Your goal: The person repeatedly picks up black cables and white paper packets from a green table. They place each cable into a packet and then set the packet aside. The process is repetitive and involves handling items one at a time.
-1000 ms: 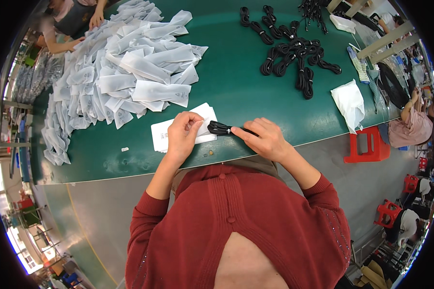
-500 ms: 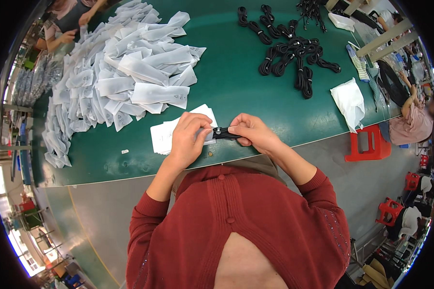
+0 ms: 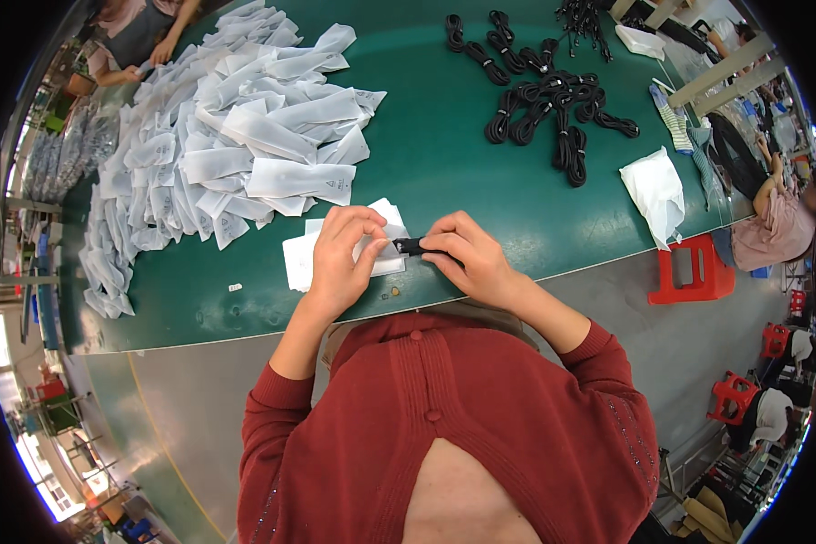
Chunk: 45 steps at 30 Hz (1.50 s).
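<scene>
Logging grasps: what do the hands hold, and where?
Right hand pinches a black cable bundle near its end; left hand grips a white pouch at its mouth.

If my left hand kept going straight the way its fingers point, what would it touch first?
Probably the loose white plastic bag at the near edge of the white bag heap, past the flat white bags under the left hand; depth is uncertain.

Pouch pile point(image 3: 236, 145) left, cable bundles point(image 3: 544, 100) right — both on table point(image 3: 444, 172).

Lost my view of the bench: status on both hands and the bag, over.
Left hand pinching white bag. Right hand grips black cable bundle at the bag's mouth. Nothing between them.
</scene>
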Each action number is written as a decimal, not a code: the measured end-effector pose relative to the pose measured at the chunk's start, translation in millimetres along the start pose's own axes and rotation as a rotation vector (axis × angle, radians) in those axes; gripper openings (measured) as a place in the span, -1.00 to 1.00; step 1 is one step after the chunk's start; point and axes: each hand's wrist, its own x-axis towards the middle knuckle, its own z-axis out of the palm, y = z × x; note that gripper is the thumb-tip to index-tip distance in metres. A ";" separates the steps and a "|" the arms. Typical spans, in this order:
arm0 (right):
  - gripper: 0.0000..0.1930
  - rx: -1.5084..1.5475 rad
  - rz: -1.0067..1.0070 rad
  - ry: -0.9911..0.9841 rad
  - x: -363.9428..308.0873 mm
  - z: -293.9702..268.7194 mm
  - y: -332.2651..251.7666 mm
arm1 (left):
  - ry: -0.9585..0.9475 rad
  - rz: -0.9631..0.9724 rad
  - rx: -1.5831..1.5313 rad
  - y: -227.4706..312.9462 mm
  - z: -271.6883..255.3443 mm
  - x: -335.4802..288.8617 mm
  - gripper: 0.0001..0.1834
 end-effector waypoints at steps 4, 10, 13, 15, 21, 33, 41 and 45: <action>-0.69 -0.009 -0.152 -0.027 5.8 1.8 10.5 | -0.017 -0.057 -0.043 3.2 -2.0 3.9 -0.89; -0.67 0.245 0.005 0.147 20.5 18.4 1.8 | -0.010 -0.196 -0.357 -2.1 -7.0 10.3 -0.94; -0.62 0.078 -0.006 0.271 38.5 4.3 7.0 | 0.181 -0.279 -0.649 -15.3 -26.9 29.2 -0.92; -0.63 -0.196 0.017 0.381 50.9 -14.3 26.0 | 0.292 -0.360 -0.957 -27.2 -59.9 49.9 -0.79; -0.66 -1.089 0.416 0.183 45.7 -82.7 122.3 | 0.834 -0.074 -0.003 -55.1 -110.4 85.1 -0.70; -0.70 -0.563 0.508 0.193 10.4 -56.7 73.8 | -0.077 0.112 0.232 -13.8 18.8 -18.0 -0.79; -0.65 0.010 0.307 0.087 -0.9 -12.0 4.7 | 0.003 -0.232 -0.052 -15.7 25.6 -19.8 -0.90; -0.65 -0.060 0.257 -0.041 -1.1 -11.0 -7.0 | 0.054 -0.368 -0.228 -21.9 24.6 -22.4 -0.92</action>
